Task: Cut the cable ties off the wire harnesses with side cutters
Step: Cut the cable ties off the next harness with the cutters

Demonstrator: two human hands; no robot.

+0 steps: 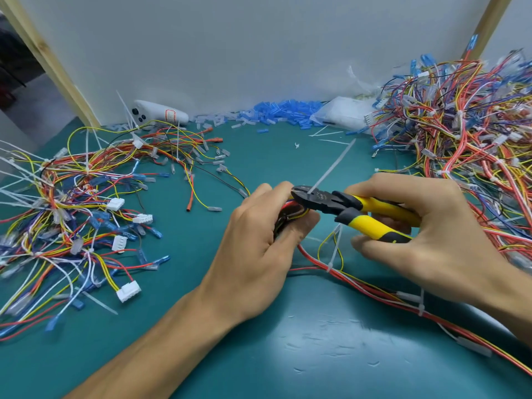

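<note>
Head view: the left hand [259,246] curls fingers and thumb round a red, yellow and black wire harness [290,210], gripping it. The right hand [426,226] clasps the yellow handles of the side cutters [354,210]. Their dark jaws sit just beside the left fingertips, at the base of a white cable tie [331,168] whose tail points up and away. Beyond the right knuckles lies a heap of harnesses [475,139].

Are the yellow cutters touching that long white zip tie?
Touching. The head view shows the side cutters biting the white cable tie at their tip, with no gap between them.
</note>
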